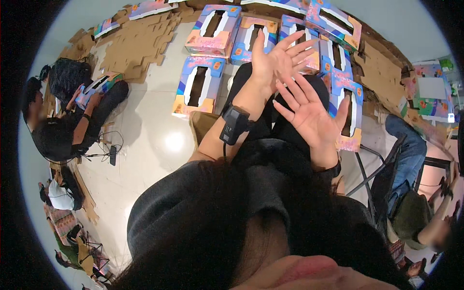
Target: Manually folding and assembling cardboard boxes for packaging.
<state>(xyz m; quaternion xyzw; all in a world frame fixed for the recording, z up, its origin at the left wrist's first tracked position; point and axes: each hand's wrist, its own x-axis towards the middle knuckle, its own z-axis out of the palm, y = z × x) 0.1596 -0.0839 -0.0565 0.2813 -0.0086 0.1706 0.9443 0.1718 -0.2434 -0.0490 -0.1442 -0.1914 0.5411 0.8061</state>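
Both of my hands are raised over my lap with palms turned up and fingers spread. My left hand (278,63) holds nothing; a black box-shaped device (235,126) with a cable is strapped to its forearm. Lower and to the right, my right hand (311,113) is likewise bare, with a dark band at its wrist. Its fingertips come close to the heel of the left hand. Behind the hands stand several colourful printed cartons with long cut-outs on top, among them a near-left carton (211,72) and a right carton (356,111) partly covered by my right thumb.
Flattened brown cardboard (137,46) lies at the far left, with more cardboard (379,72) at the right. At the left a seated person (55,135) holds a similar carton (96,89). Another person in jeans (406,145) sits at the right, near black metal legs (367,179).
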